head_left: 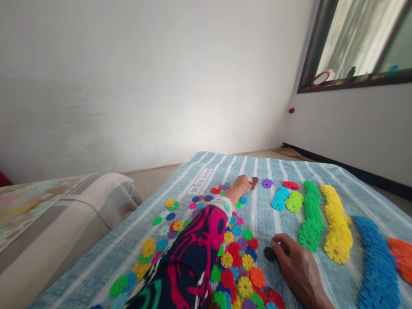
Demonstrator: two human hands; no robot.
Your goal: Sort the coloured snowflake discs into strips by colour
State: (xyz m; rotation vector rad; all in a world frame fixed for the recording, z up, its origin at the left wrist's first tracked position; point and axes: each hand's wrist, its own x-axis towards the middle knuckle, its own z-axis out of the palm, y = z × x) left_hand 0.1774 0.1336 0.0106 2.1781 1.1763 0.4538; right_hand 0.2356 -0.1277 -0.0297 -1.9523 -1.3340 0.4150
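In the head view my left hand (243, 184), its arm in a patterned sleeve, reaches toward the far part of the cloth. Its fingers are closed on brown notched plastic discs (254, 183); how many is hard to make out. My right hand (294, 264) is nearer, low on the right, with thumb and fingers pinched at the edge of a black notched disc (269, 254). A purple disc (267, 183) lies just right of the brown ones. Loose mixed-colour discs (234, 253) are spread around and beneath my left arm, which hides some of them.
Overlapping rows of green (311, 214), yellow (336, 223) and blue discs (376, 262) run along the right, with orange discs (402, 257) at the edge. Small light-blue (280, 198), lime (294, 201) and red groups (290, 185) lie farther back. A covered bed or seat (80, 206) stands left.
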